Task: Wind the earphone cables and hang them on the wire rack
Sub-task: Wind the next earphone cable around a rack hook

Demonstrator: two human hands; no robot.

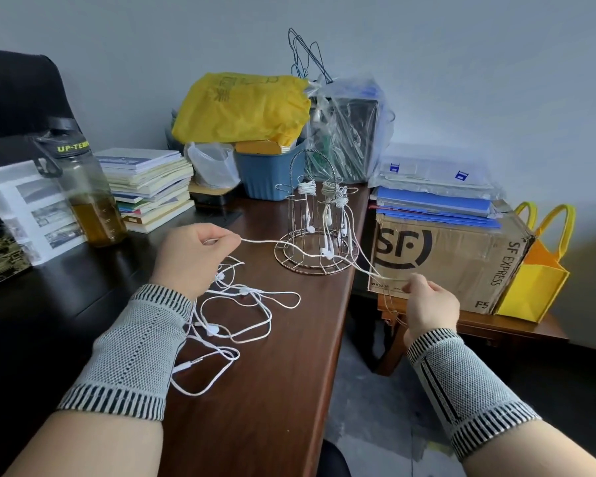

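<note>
A white earphone cable [283, 245] stretches between my two hands across the brown desk. My left hand [190, 258] pinches one end near the desk's middle. My right hand [429, 302] pinches the other end out past the desk's right edge, and more cable hangs down from it. Behind the stretched cable stands the wire rack [315, 215], with several wound earphones [307, 188] hanging from its hooks. Loose white earphone cables [245, 316] lie tangled on the desk under and in front of my left hand.
A water bottle [90, 197] and a stack of books [148, 187] stand at the left. A blue bin [272, 173], a yellow bag [241, 105] and plastic bags fill the back. An SF cardboard box [448, 259] sits on a low table to the right.
</note>
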